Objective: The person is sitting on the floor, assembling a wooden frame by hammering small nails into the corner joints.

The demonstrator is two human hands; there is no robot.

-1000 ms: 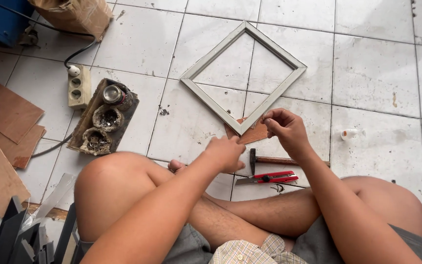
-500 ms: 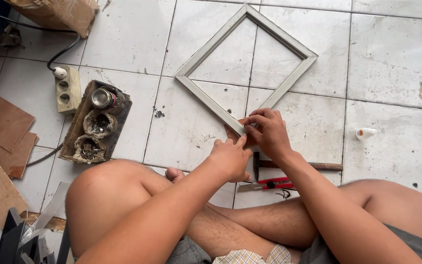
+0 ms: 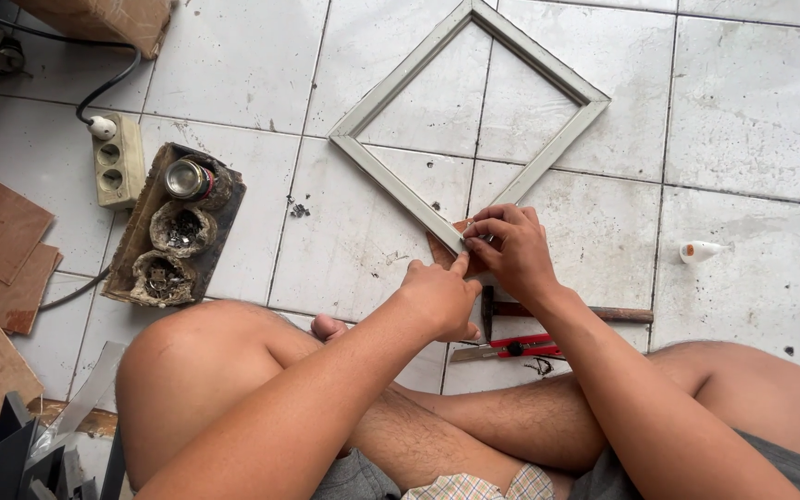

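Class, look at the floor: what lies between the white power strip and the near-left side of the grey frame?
In the head view, a dark wooden tray of small tins lies between the power strip and the grey frame, followed by tile with a few dark specks.

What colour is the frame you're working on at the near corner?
The frame is pale grey-white, nearly matching the floor tiles; the only view, the head camera, shows it clearly.

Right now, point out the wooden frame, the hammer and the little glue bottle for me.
Wooden frame (image 3: 391,176): head view, on its lower-left rail.
Hammer (image 3: 615,315): head view, on the wooden handle right of the wrist.
Glue bottle (image 3: 699,251): head view, on its white body.
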